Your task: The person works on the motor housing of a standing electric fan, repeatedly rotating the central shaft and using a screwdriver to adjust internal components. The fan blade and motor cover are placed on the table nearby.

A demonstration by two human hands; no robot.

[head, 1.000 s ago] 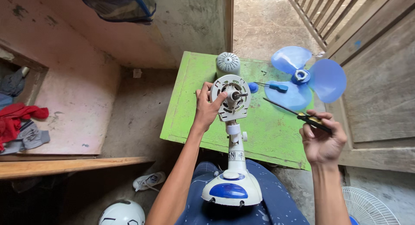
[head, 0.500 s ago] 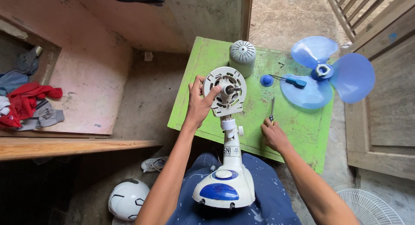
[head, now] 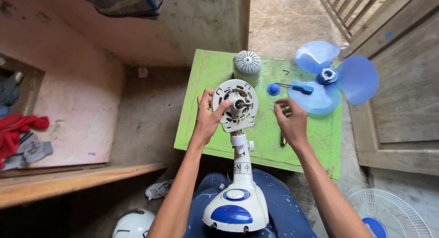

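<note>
Now the left hand grips the left edge of the round white motor plate of a table fan, with the fingers curled around its rim and the thumb lying on the front face. The plate stands at the top of the white fan neck, and the white and blue fan base rests on the person's lap, near the camera. The motor shaft points out from the middle of the plate.

The right hand hovers just to the right of the plate, above the green counter. Its fingers are half bent and a little spread, and they hold nothing that I can see. A dark screwdriver lies on the counter just under this hand, partly hidden by it.

Farther on the counter, behind the plate, stands a white round motor cover. To the right of it lie a small blue cap and a tool with a blue handle, which touches the blue fan blade at the far right corner. A white wire fan guard lies on the floor at the near right, and a white helmet lies at the near left.
</note>
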